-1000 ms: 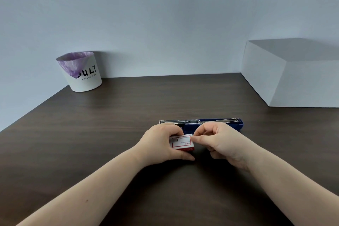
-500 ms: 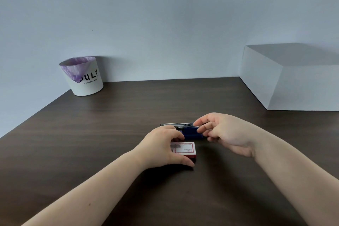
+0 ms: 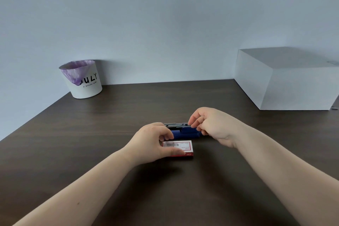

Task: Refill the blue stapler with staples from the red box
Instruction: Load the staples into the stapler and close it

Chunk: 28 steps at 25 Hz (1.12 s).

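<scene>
The blue stapler (image 3: 186, 134) lies on the dark wooden table (image 3: 91, 152), opened out, with its metal staple channel showing along the far side. Just in front of it sits the red box (image 3: 183, 147), white label up. My left hand (image 3: 152, 143) grips the box's left end and holds it on the table. My right hand (image 3: 214, 126) hovers over the stapler's right half, thumb and fingers pinched on a thin strip of staples right at the metal channel. Only a sliver of the strip shows. The stapler's right end is hidden behind this hand.
A white bin (image 3: 84, 82) with a purple liner stands at the table's back left corner. A large white box (image 3: 286, 82) fills the back right. The table's left edge runs diagonally toward me.
My right hand left the red box and moved up and back to the stapler's channel, fingers still pinched. My left hand kept hold of the box.
</scene>
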Each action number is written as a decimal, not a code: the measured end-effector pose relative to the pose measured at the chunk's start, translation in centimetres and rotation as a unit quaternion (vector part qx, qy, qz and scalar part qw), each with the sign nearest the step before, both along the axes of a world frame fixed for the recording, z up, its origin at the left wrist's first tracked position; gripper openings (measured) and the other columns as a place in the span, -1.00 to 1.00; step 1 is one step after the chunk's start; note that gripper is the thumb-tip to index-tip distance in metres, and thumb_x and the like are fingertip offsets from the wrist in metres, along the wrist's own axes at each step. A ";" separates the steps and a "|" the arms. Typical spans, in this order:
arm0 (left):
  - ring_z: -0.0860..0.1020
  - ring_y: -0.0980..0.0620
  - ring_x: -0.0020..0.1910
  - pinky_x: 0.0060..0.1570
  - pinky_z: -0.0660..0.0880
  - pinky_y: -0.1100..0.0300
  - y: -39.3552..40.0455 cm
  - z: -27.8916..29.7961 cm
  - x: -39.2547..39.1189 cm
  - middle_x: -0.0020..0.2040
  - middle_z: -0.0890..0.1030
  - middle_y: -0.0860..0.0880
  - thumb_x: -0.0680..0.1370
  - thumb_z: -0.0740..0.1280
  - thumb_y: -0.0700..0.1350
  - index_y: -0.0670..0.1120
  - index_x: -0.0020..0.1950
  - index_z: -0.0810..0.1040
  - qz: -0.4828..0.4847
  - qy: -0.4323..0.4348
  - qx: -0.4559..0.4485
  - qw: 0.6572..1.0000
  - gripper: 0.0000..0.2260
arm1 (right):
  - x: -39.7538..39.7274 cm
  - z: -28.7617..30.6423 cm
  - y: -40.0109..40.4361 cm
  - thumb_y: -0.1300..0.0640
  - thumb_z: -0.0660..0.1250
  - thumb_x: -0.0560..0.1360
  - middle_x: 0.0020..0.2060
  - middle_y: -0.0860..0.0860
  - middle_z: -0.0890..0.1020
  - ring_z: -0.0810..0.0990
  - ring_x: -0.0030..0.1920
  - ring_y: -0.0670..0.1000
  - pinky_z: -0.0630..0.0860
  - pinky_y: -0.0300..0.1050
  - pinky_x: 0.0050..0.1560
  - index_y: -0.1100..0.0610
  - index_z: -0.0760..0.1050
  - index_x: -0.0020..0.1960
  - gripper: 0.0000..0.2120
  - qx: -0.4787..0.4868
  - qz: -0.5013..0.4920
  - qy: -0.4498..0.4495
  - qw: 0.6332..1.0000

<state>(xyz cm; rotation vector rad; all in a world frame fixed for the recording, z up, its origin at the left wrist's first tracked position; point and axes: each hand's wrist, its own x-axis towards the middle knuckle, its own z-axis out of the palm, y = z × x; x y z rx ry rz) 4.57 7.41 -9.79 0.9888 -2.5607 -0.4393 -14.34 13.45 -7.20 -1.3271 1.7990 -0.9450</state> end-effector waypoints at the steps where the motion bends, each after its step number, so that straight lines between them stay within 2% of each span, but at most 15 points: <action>1: 0.49 0.14 -0.16 -0.18 0.39 0.37 0.1 0.1 0.0 -0.15 0.54 0.10 0.28 0.45 0.26 0.01 -0.03 0.62 0.000 0.000 -0.002 1.000 -0.58 | 0.1 0.2 0.1 0.50 0.03 0.39 -0.15 0.11 0.56 0.46 -0.14 0.03 0.38 -0.19 -0.27 0.11 0.52 -0.18 -0.60 0.006 0.001 -0.008 1.000; 4: 0.51 0.14 -0.12 -0.08 0.47 0.26 0.3 0.3 0.3 -0.11 0.58 0.11 0.29 0.42 0.29 0.04 0.01 0.62 0.004 -0.002 -0.005 1.000 -0.57 | 0.0 0.6 0.4 0.55 -0.01 0.32 -0.18 0.10 0.49 0.40 -0.09 0.06 0.33 -0.20 -0.26 0.15 0.50 -0.18 -0.57 0.019 -0.007 -0.063 0.998; 7: 0.51 0.16 -0.10 -0.06 0.48 0.23 0.1 0.6 0.9 -0.11 0.57 0.15 0.31 0.40 0.28 0.06 0.01 0.62 0.019 0.003 -0.006 1.000 -0.59 | -0.6 0.4 0.9 0.59 0.07 0.41 -0.05 0.16 0.50 0.46 0.03 0.07 0.48 -0.18 -0.04 0.17 0.54 -0.14 -0.59 0.018 0.013 -0.110 0.994; 9: 0.50 0.15 -0.13 -0.08 0.47 0.24 -0.2 0.7 1.3 -0.13 0.57 0.16 0.33 0.39 0.27 0.06 -0.01 0.62 0.035 0.014 0.001 0.999 -0.63 | -0.7 0.4 1.1 0.49 0.21 0.49 0.01 0.18 0.58 0.57 0.10 0.07 0.54 -0.15 0.10 0.18 0.57 -0.09 -0.73 -0.004 0.026 -0.159 0.987; 10: 0.50 0.14 -0.15 -0.10 0.47 0.24 -0.4 0.8 1.5 -0.14 0.58 0.16 0.34 0.38 0.26 0.06 -0.03 0.62 0.045 0.021 0.007 0.999 -0.65 | -0.6 0.4 1.2 0.41 0.27 0.51 0.00 0.19 0.63 0.63 0.08 0.07 0.57 -0.15 0.11 0.20 0.58 -0.07 -0.82 -0.021 0.020 -0.178 0.984; 11: 0.50 0.14 -0.16 -0.11 0.48 0.22 -0.6 0.8 1.5 -0.15 0.58 0.15 0.36 0.37 0.26 0.06 -0.05 0.62 0.056 0.029 0.012 0.998 -0.67 | -0.5 0.4 1.3 0.32 0.30 0.52 -0.02 0.20 0.66 0.68 0.00 0.06 0.60 -0.16 0.05 0.21 0.59 -0.07 -0.89 -0.038 0.008 -0.187 0.982; 13: 0.51 0.13 -0.19 -0.14 0.50 0.17 -1.0 0.7 1.5 -0.18 0.60 0.12 0.39 0.34 0.25 0.07 -0.10 0.63 0.080 0.041 0.021 0.996 -0.70 | -0.2 0.5 1.3 0.18 0.28 0.56 -0.14 0.16 0.70 0.69 -0.27 -0.01 0.61 -0.22 -0.25 0.20 0.59 -0.06 -0.86 -0.054 -0.021 -0.143 0.988; 15: 0.49 0.12 -0.26 -0.21 0.48 0.15 -1.3 0.7 1.5 -0.27 0.59 0.09 0.42 0.31 0.24 0.07 -0.16 0.62 0.105 0.055 0.027 0.993 -0.73 | 0.0 0.4 1.0 0.10 0.27 0.56 -0.31 0.07 0.68 0.52 -0.51 -0.11 0.43 -0.30 -0.50 0.14 0.61 -0.04 -0.83 -0.065 -0.036 -0.056 0.996; 16: 0.47 0.12 -0.32 -0.27 0.45 0.16 -1.5 0.6 1.4 -0.33 0.56 0.08 0.44 0.30 0.23 0.07 -0.19 0.62 0.115 0.060 0.026 0.991 -0.74 | 0.0 0.5 0.8 0.08 0.30 0.54 -0.37 0.04 0.64 0.44 -0.56 -0.14 0.37 -0.32 -0.52 0.11 0.63 -0.03 -0.84 -0.078 -0.044 -0.035 0.995; 19: 0.42 0.11 -0.40 -0.38 0.33 0.21 -2.2 0.2 1.4 -0.45 0.46 0.10 0.50 0.27 0.17 0.02 -0.21 0.60 0.144 0.066 0.020 0.987 -0.74 | -0.3 0.3 -0.3 0.07 0.36 0.50 -0.38 -0.01 0.59 0.45 -0.45 -0.14 0.43 -0.26 -0.36 0.06 0.65 -0.01 -0.87 -0.113 -0.081 -0.035 0.990; 22: 0.44 0.13 -0.38 -0.37 0.34 0.22 -3.2 -0.6 1.8 -0.41 0.49 0.11 0.51 0.27 0.14 0.01 -0.19 0.59 0.170 0.067 0.015 0.983 -0.76 | -0.3 -0.1 -1.5 0.11 0.33 0.52 -0.34 -0.01 0.57 0.46 -0.32 -0.06 0.47 -0.17 -0.20 0.13 0.63 0.02 -0.85 -0.092 -0.093 -0.056 0.990; 26: 0.44 0.14 -0.35 -0.29 0.39 0.24 -4.5 -1.5 2.5 -0.26 0.59 0.12 0.42 0.39 0.12 0.06 -0.09 0.60 0.163 0.080 0.036 0.983 -0.83 | 0.7 -0.2 -2.6 0.19 0.39 0.48 -0.34 0.01 0.59 0.43 -0.38 -0.07 0.43 -0.23 -0.29 0.17 0.66 -0.03 -0.89 -0.081 -0.040 -0.114 0.989; 28: 0.45 0.16 -0.33 -0.25 0.41 0.24 -4.9 -1.9 2.7 -0.18 0.61 0.13 0.39 0.42 0.12 0.09 -0.03 0.57 0.142 0.075 0.051 0.986 -0.78 | 1.5 -0.2 -3.3 0.22 0.43 0.45 -0.31 0.07 0.63 0.46 -0.35 -0.06 0.47 -0.21 -0.25 0.18 0.68 -0.09 -0.92 -0.077 -0.031 -0.124 0.989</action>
